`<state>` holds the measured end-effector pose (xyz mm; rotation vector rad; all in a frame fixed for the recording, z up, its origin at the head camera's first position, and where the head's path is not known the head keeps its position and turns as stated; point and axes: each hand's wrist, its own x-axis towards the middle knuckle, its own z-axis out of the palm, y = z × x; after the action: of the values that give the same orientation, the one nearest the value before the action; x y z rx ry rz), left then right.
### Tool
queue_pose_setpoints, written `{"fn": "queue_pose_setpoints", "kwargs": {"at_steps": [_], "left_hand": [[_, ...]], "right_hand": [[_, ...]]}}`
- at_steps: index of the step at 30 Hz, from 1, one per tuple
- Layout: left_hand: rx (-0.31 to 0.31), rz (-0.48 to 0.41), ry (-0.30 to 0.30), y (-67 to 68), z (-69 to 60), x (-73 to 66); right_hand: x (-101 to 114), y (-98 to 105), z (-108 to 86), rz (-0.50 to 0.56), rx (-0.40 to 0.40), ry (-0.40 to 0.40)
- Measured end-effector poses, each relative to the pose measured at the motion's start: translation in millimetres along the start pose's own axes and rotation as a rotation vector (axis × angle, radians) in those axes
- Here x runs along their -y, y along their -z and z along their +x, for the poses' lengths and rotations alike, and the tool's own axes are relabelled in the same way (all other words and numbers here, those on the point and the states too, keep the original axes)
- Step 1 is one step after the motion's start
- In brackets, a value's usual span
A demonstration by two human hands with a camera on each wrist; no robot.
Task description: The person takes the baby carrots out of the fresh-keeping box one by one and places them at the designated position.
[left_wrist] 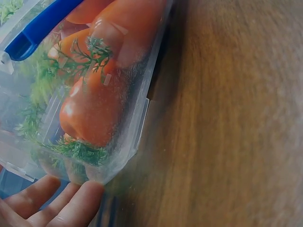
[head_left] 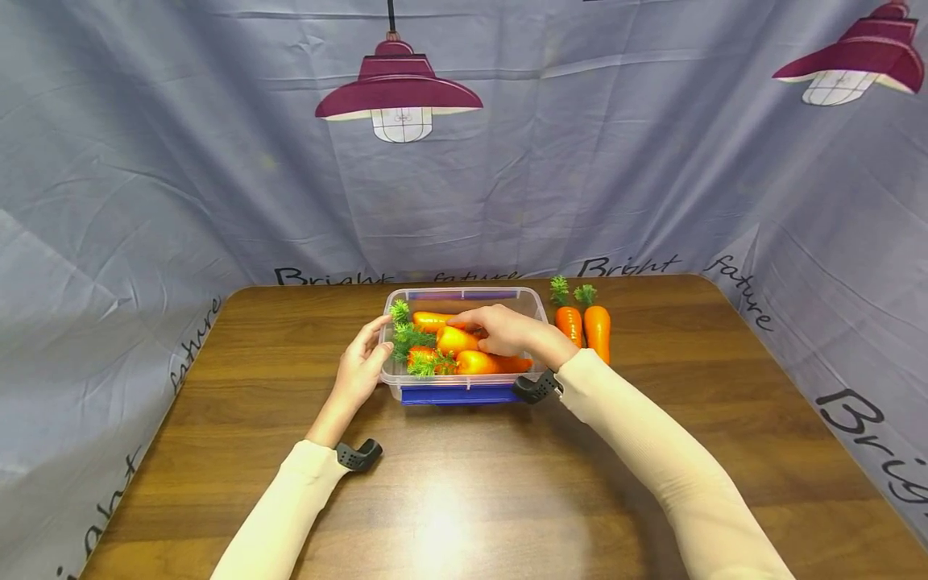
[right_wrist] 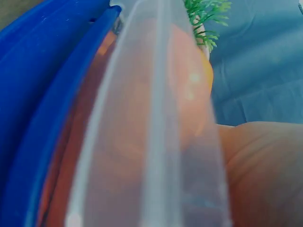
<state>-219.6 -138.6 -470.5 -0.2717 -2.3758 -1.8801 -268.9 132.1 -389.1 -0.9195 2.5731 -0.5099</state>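
Note:
Several orange carrots [head_left: 455,341] with green leafy tops lie in a clear plastic container [head_left: 471,380] with blue side clips. The left hand [head_left: 357,369] touches the container's left end, thumb near the rim; in the left wrist view its fingers [left_wrist: 80,203] rest extended against the clear wall. Reaching in over the right side, the right hand [head_left: 507,329] has its fingers and thumb about a carrot in the middle, whose right end it hides. The right wrist view shows part of this hand [right_wrist: 265,165] behind the blurred clear wall.
Two more carrots [head_left: 569,324] [head_left: 598,326] lie on the wooden table [head_left: 435,467] just right of the container, leafy tops toward the back. A grey printed curtain [head_left: 507,177] stands behind the table and along its sides.

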Motion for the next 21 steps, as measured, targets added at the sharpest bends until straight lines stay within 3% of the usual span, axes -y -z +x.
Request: {"fn": "queue_pose_setpoints", "kwargs": {"at_steps": [7, 15, 21], "left_hand": [[-0.006, 0.002, 0.0, -1.8, 0.2, -1.2], [-0.003, 0.001, -0.013, -2.2, 1.6, 0.6], [-0.004, 0.009, -0.014, -1.2, 1.4, 0.5]], "right_hand": [[-1, -5, 2.5, 0.046, -0.064, 0.029], [2, -1, 11.2, 0.098, -0.023, 0.027], [11, -5, 16.2, 0.02, -0.045, 0.141]]}}
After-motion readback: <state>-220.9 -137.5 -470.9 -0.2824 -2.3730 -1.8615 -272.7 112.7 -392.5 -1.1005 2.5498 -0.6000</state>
